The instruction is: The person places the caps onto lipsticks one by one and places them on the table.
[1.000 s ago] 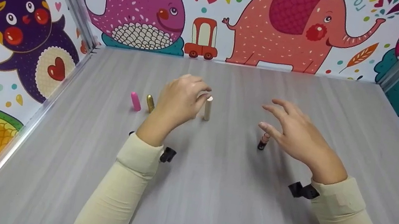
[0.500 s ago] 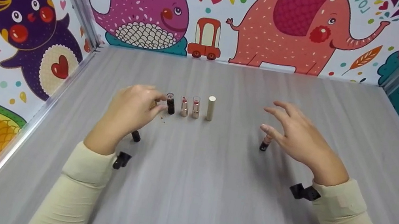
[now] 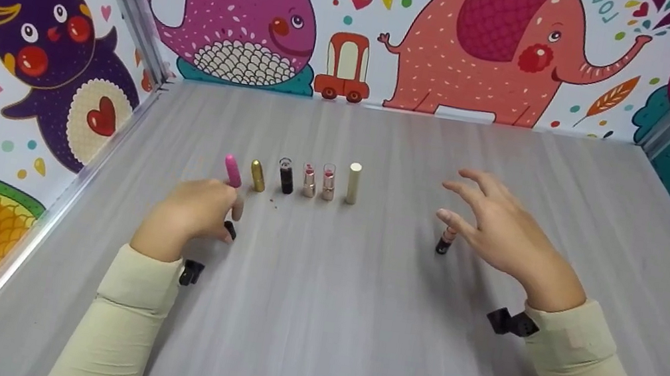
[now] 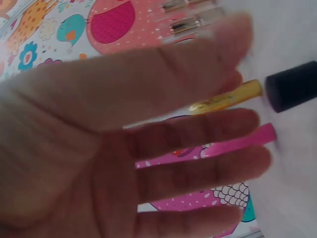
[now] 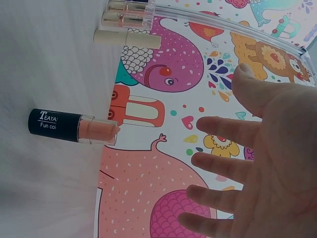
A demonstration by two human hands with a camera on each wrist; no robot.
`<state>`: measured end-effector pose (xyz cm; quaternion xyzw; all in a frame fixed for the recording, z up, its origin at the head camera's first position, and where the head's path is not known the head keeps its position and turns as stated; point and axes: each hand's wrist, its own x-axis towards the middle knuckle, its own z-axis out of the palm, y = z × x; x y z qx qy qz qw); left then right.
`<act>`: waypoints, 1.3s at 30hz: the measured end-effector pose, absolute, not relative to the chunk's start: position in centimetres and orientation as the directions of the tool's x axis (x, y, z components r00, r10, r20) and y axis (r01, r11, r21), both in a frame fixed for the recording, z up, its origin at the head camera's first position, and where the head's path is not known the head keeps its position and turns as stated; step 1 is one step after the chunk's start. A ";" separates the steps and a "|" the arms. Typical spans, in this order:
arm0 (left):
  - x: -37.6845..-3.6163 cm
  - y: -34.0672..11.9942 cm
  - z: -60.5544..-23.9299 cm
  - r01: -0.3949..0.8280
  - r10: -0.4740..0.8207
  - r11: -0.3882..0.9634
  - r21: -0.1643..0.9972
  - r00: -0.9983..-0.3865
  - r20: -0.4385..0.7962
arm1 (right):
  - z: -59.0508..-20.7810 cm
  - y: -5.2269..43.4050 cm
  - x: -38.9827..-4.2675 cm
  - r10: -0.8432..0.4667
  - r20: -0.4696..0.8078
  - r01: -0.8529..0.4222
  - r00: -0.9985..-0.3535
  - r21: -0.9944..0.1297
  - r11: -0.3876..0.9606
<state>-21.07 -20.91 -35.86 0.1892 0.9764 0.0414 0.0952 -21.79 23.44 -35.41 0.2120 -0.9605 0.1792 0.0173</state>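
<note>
My left hand (image 3: 189,215) reaches low over the table beside a small black cylinder (image 3: 230,230). In the left wrist view its fingers and thumb are extended, and the black cylinder (image 4: 293,87) lies past the fingertips with no grip on it visible. A pink lipstick-shaped tube (image 3: 233,170) and a gold one (image 3: 257,176) stand just beyond that hand. My right hand (image 3: 499,231) hovers with spread fingers near an upright lipstick (image 3: 445,240). That lipstick (image 5: 72,128) has a black base, lettering and a peach bullet under a clear cap; the hand holds nothing.
To the right of the gold tube stand a black lipstick (image 3: 285,177), two clear-capped lipsticks (image 3: 309,182) and a cream tube (image 3: 353,184), forming a row. Small reddish crumbs (image 3: 273,203) lie before them. Printed cartoon panels (image 3: 492,45) wall the grey table (image 3: 353,325).
My left hand has gone from above the row, left and then toward me, down to the small black cylinder. The row is uncovered. My right hand has stayed nearly still.
</note>
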 end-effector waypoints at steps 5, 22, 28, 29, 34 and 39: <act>-21.3 -20.9 -36.4 0.347 0.360 0.932 0.109 -0.920 -0.153 | -35.4 23.4 -21.8 -0.403 0.102 -0.413 -0.909 -0.342 0.844; -22.2 -21.2 -38.1 0.358 0.367 0.929 0.097 -0.924 -0.103 | -35.6 23.7 -21.9 -0.427 0.130 -0.446 -0.895 -0.325 0.834; -22.4 -21.3 -38.4 0.357 0.366 0.929 0.102 -0.926 -0.093 | -35.9 23.5 -22.1 -0.423 0.079 -0.421 -0.903 -0.363 0.831; -22.4 -21.3 -38.4 0.358 0.367 0.928 0.101 -0.926 -0.091 | -36.1 23.5 -22.2 -0.428 0.064 -0.419 -0.902 -0.375 0.827; -22.4 -21.3 -38.6 0.355 0.365 0.929 0.104 -0.926 -0.098 | -37.6 23.6 -23.3 -0.445 -0.007 -0.396 -0.896 -0.441 0.805; -22.6 -21.2 -38.3 0.356 0.368 0.928 0.114 -0.922 -0.116 | -39.0 24.3 -24.2 -0.457 -0.060 -0.361 -0.887 -0.527 0.770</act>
